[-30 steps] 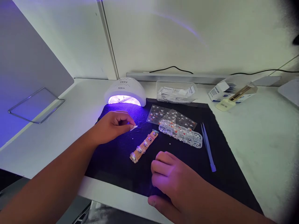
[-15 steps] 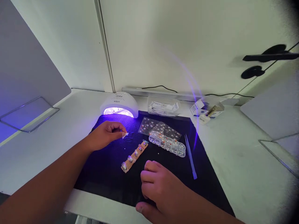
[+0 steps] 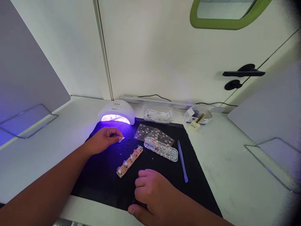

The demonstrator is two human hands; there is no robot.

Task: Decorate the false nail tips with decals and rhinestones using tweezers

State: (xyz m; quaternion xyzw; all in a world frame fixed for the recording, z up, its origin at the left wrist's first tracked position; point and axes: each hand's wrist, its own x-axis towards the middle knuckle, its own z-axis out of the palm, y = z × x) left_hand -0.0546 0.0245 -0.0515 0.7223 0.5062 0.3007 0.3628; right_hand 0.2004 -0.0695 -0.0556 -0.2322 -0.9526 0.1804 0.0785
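My left hand [image 3: 107, 139] pinches a small white scrap [image 3: 121, 139] between thumb and fingertips, a little in front of the lit nail lamp [image 3: 116, 110]. What the scrap is made of is too small to tell. My right hand [image 3: 150, 194] rests over the front part of the black mat [image 3: 98, 185], its fingers curled in and the thumb apart; nothing shows in it. Between the hands lies a tan strip [image 3: 129, 161] carrying several shiny nail tips in a slanted row. Beyond my right hand is a clear compartment case [image 3: 161, 149] of small decorations.
Patterned sticker sheets [image 3: 142, 131] lie partly under the case. Blue tweezers [image 3: 182, 161] lie to its right. Behind the mat stand a clear bin [image 3: 158, 114] of packets, a small bottle [image 3: 194, 125] and an opened box [image 3: 188, 115]. Wire frames [image 3: 270, 163] flank the table.
The camera view has tilted up and turned right, bringing a green-framed mirror into sight. Both hands keep nearly the same pose over the mat; the left still pinches the scrap.
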